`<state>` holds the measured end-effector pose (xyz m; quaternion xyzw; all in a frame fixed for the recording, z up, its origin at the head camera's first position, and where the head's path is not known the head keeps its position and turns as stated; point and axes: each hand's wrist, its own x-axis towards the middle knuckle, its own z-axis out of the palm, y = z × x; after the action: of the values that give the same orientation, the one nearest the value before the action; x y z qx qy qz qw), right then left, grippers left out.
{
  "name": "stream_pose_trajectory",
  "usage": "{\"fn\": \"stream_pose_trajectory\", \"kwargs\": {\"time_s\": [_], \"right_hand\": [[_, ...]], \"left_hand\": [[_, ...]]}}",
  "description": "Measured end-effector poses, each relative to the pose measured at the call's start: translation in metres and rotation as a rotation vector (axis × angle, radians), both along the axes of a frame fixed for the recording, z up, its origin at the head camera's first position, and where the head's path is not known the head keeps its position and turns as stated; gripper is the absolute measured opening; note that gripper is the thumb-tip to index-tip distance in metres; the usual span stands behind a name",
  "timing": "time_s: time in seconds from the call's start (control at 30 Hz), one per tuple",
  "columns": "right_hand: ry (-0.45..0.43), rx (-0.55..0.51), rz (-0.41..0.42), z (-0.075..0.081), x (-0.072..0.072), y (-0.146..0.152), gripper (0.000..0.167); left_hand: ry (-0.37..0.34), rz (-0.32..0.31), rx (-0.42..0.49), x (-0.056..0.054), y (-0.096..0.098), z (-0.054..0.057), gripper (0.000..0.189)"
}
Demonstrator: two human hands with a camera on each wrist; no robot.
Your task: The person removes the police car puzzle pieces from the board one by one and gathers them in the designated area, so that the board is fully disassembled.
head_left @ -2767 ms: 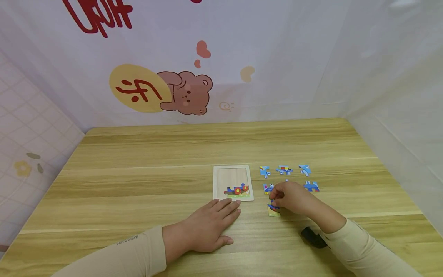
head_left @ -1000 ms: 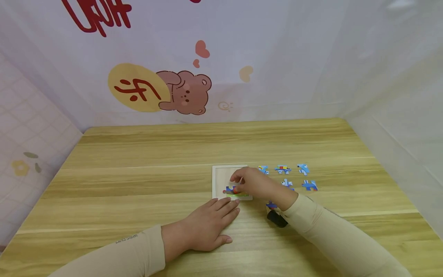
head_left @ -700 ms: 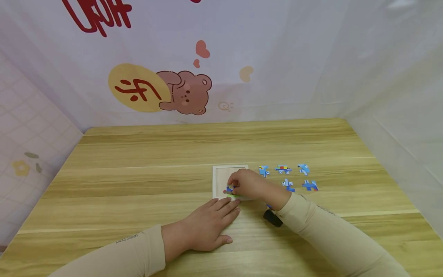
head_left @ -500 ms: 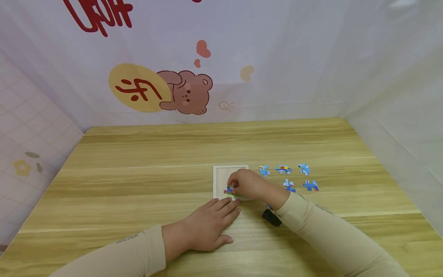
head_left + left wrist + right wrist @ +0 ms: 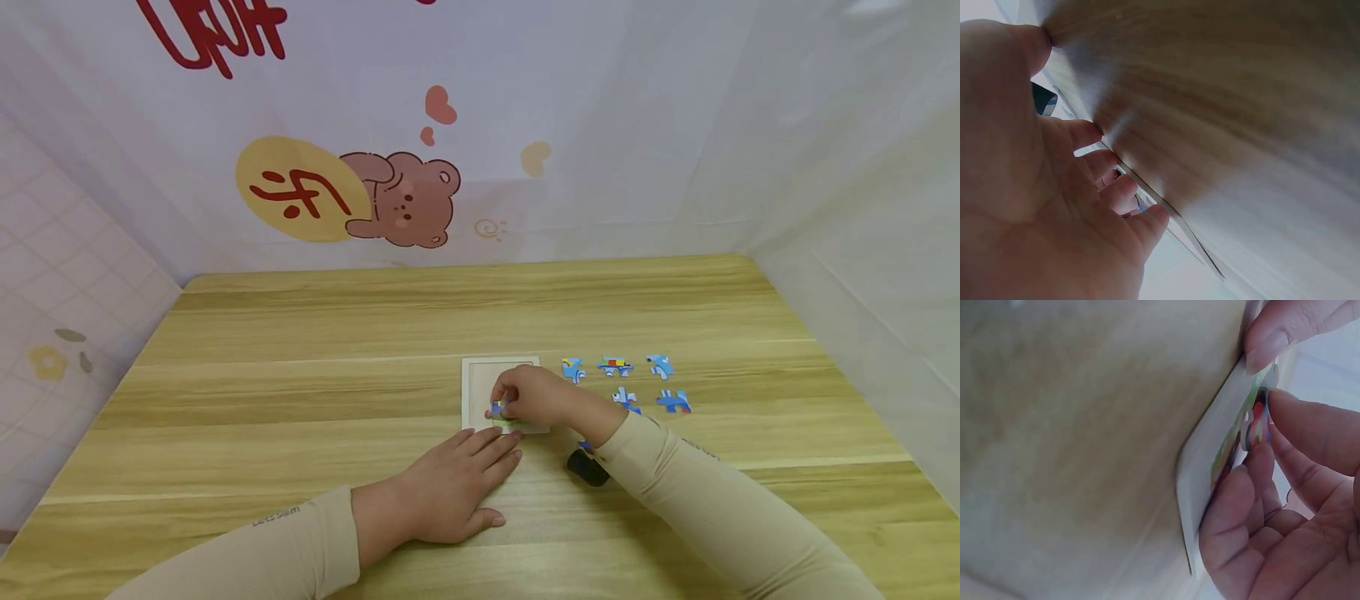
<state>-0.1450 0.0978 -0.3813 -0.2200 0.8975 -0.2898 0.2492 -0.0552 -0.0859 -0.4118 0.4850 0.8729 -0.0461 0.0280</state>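
Observation:
In the head view, my right hand (image 5: 536,396) is over a pale wooden puzzle board (image 5: 466,392). Its thumb and fingers pinch a small jigsaw piece (image 5: 1259,422), multicoloured with red and blue, seen in the right wrist view close above the board. Pieces with blue, red and green (image 5: 497,409) lie along the board's lower side, partly covered by this hand. My left hand (image 5: 450,492) rests palm down on the table, fingers straight, fingertips on the board's near edge. In the left wrist view, the left fingers (image 5: 1119,194) touch that edge.
Several loose jigsaw pieces lie right of the board, among them a blue one (image 5: 674,402) and one with a red and yellow patch (image 5: 616,367). Another piece (image 5: 586,447) is mostly hidden by the right sleeve and black wrist device (image 5: 587,468). A printed curtain (image 5: 600,125) hangs behind the table.
My right hand has moved left from the loose pieces to the board. Over the last half second it shifts only slightly there. My left hand stays in place.

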Motion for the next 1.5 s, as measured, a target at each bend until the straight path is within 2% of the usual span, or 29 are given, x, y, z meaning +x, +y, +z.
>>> {"fn": "stream_pose_trajectory", "kwargs": {"time_s": [0.83, 1.23, 1.5], "right_hand": [[-0.113, -0.215, 0.003, 0.0, -0.003, 0.016, 0.01], [-0.062, -0.27, 0.044, 0.009, -0.005, 0.043, 0.005], [-0.103, -0.298, 0.01, 0.014, -0.003, 0.067, 0.01]], "left_hand": [[-0.013, 0.017, -0.029, 0.0, 0.001, 0.001, 0.067], [-0.063, 0.034, -0.032, 0.0, 0.002, 0.002, 0.067], [-0.069, 0.03, -0.028, -0.001, 0.002, 0.002, 0.067]]}}
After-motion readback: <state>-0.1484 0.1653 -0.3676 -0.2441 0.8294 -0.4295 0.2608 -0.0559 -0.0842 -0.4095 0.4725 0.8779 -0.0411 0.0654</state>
